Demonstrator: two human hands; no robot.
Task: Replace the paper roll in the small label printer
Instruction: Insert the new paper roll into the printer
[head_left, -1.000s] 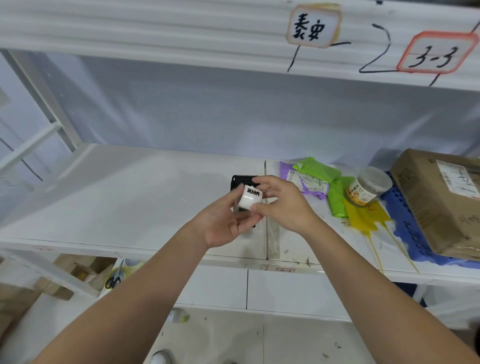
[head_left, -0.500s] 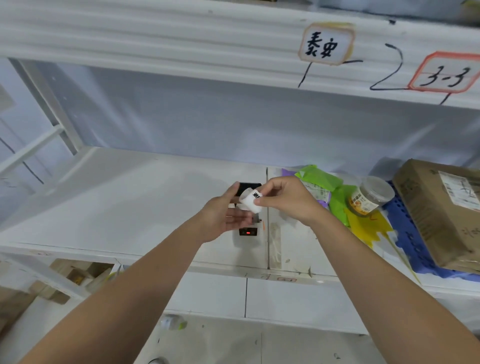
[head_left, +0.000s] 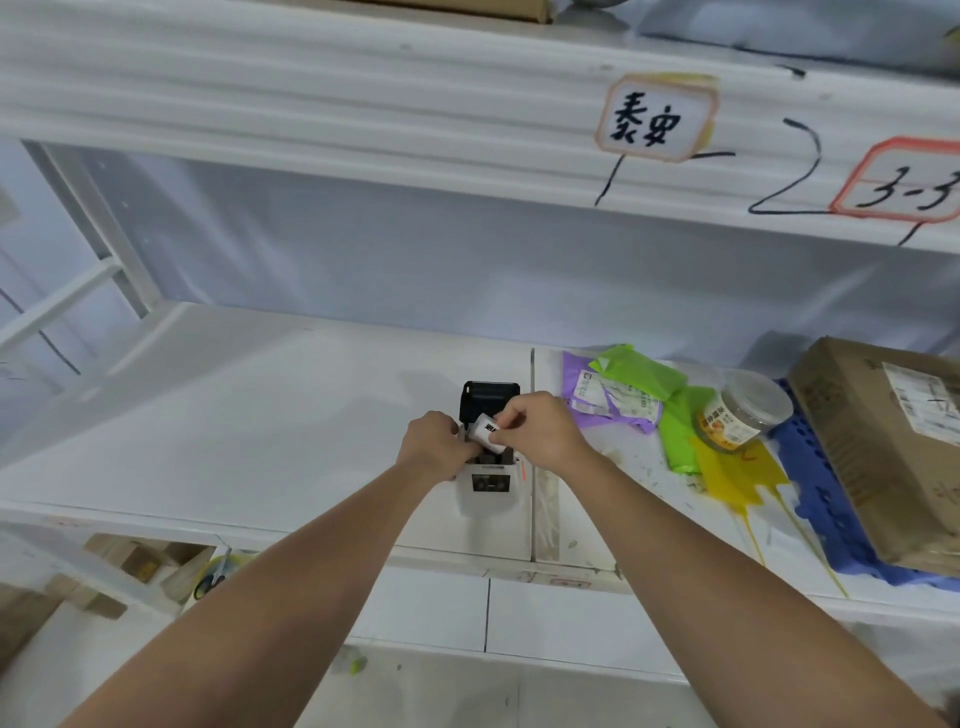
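A small white label printer (head_left: 487, 492) stands on the white shelf (head_left: 249, 415), its black lid (head_left: 489, 400) flipped up and back. A white paper roll (head_left: 487, 432) with black print sits just above the printer's open compartment. My right hand (head_left: 540, 432) pinches the roll from the right. My left hand (head_left: 432, 444) grips the printer's upper left side and touches the roll's left end. The compartment itself is mostly hidden by my fingers.
To the right lie green and purple mailer bags (head_left: 628, 389), a clear plastic jar (head_left: 743, 410), a yellow bag (head_left: 737, 475), a blue mat (head_left: 826, 499) and a cardboard box (head_left: 893, 441). An upper shelf with handwritten labels (head_left: 654, 117) hangs overhead.
Both hands have dropped from mid-air onto the printer. The roll went down with my right hand to the open compartment. My left hand let go of the roll and took the printer body.
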